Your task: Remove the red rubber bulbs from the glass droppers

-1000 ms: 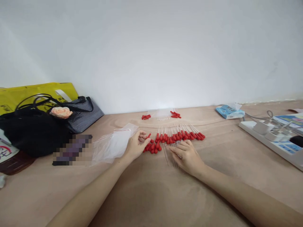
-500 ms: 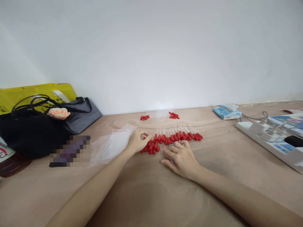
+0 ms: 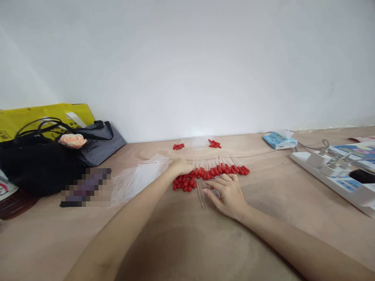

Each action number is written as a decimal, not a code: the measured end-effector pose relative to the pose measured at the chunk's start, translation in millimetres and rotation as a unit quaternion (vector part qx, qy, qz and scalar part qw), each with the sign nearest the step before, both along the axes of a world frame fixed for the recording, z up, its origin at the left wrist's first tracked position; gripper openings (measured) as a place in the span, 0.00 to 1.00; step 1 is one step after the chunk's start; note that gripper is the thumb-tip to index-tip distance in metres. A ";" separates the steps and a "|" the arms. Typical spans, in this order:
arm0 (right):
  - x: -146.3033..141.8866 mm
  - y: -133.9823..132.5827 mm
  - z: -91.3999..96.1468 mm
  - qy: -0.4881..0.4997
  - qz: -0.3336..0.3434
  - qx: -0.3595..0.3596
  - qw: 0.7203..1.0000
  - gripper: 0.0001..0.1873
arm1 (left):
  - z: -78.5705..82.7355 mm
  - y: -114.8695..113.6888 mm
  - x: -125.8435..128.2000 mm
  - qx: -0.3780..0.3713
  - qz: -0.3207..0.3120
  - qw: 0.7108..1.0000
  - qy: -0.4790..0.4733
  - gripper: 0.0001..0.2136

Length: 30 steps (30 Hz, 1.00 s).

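Droppers with red rubber bulbs and thin clear tubes lie side by side in a row, bulbs toward me. My left hand is at the row's left end, above a heap of loose red bulbs. Motion smears it and its fingertips are hidden, so any hold on a dropper cannot be made out. My right hand rests palm down in front of the row, thumb apart and fingers slightly bent. Several loose clear tubes lie partly beneath it.
Clear zip bags lie left of the bulbs. Behind the row are two small groups of red-bulbed droppers. A tissue pack and power strip sit right; a black bag and striped bag stand left.
My left hand has moved right and slightly away from me, from over the bulb heap to the row's left end. The right hand has shifted little, and more of the clear tubes shows.
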State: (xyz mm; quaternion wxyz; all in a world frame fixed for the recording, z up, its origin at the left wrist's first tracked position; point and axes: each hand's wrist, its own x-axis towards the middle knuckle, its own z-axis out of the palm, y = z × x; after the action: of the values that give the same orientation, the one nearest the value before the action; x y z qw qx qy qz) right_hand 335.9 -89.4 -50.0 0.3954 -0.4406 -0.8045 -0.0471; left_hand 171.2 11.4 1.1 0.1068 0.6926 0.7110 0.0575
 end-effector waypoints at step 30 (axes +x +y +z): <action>5.1 -6.5 -7.3 -0.023 0.075 0.142 0.987 0.06 | -41.6 -95.0 -34.4 0.400 -0.430 0.804 -0.090 0.06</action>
State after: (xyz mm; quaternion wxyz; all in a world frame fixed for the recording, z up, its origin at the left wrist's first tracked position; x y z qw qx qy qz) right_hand 341.0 -96.0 -57.3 0.4378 -0.3173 -0.8294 -0.1408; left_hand 136.8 -83.6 -40.5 -0.1019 0.9006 0.2410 0.3471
